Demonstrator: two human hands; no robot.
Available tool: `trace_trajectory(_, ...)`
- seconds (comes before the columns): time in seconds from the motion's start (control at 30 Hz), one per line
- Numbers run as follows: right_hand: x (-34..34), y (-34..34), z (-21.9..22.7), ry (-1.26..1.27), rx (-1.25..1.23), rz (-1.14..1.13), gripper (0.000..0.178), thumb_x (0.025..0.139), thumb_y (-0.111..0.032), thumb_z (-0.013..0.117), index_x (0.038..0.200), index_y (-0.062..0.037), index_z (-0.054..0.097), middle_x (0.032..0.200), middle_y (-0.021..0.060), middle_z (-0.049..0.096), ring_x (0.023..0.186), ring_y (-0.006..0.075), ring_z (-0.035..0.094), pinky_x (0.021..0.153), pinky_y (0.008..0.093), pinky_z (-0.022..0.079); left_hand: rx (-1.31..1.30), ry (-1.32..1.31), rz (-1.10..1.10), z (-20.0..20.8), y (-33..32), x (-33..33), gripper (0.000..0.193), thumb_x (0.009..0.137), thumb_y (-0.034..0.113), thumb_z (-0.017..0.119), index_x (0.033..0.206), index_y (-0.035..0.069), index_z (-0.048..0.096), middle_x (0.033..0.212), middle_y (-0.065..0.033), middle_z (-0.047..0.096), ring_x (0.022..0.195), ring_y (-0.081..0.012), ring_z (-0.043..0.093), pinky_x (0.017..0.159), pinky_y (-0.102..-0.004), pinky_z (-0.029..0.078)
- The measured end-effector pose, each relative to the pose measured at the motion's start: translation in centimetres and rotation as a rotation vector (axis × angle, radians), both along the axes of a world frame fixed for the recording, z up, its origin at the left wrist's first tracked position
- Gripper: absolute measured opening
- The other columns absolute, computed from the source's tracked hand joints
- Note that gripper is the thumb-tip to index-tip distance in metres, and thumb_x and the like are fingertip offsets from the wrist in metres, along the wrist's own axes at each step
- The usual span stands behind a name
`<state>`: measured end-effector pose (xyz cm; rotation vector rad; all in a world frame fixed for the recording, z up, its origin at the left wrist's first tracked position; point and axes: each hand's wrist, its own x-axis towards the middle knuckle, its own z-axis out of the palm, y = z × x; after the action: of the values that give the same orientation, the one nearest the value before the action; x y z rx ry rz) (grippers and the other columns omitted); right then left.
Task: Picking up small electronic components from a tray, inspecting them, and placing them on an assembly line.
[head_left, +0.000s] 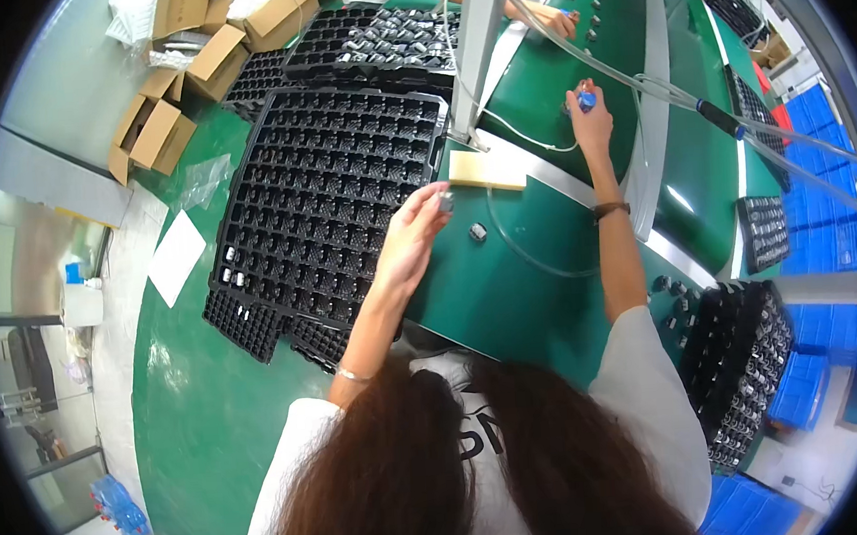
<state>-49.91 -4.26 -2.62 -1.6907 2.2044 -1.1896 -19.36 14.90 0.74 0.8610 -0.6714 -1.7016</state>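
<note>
My left hand (408,237) is closed, its fingertips pinching a small grey metal part (446,202) beside the right edge of a large black compartment tray (330,180). Most of that tray's pockets hold nothing; a few small silver parts (233,276) sit at its lower left. Stretched out over the green conveyor belt (526,95), my right hand (592,125) has its fingers closed round a small blue piece (587,100), too small to name. A single dark-and-silver part (478,232) lies on the green table (494,293) between my arms, near a pale yellow block (486,170).
A grey post (479,49) and hanging hoses (673,91) stand between table and belt. Another person's hand (559,21) is over the belt further off. Filled trays (739,366) are stacked at the right, with blue bins (821,273) beyond. Cardboard boxes (160,132) lie far left.
</note>
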Motion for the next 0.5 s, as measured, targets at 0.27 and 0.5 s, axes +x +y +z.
trace_trajectory(0.27,9.7,11.7,3.8,-1.132,0.153,0.605,0.025,0.090,-0.028,0.054,0.100,-0.0045,0.055,0.086,-0.0006,0.056,0.074,0.0051,0.054,0.062,0.0201,0.044,-0.066,-0.090,0.054,0.5,-0.6,-2.7,0.036,0.086,0.009,0.061,0.119,-0.002,0.052,0.097,-0.0058,0.063,0.088,-0.0090,0.057,0.082,-0.0211,0.044)
trace_trajectory(0.5,12.1,15.6,3.4,-1.140,0.216,0.725,0.022,0.088,-0.017,0.056,0.102,0.0002,0.058,0.088,0.0009,0.059,0.078,0.0054,0.055,0.067,0.0210,0.045,-0.108,-0.168,0.012,1.3,-0.1,-2.6,0.036,0.085,0.009,0.062,0.118,-0.003,0.053,0.103,-0.0087,0.063,0.092,-0.0097,0.058,0.084,-0.0222,0.044)
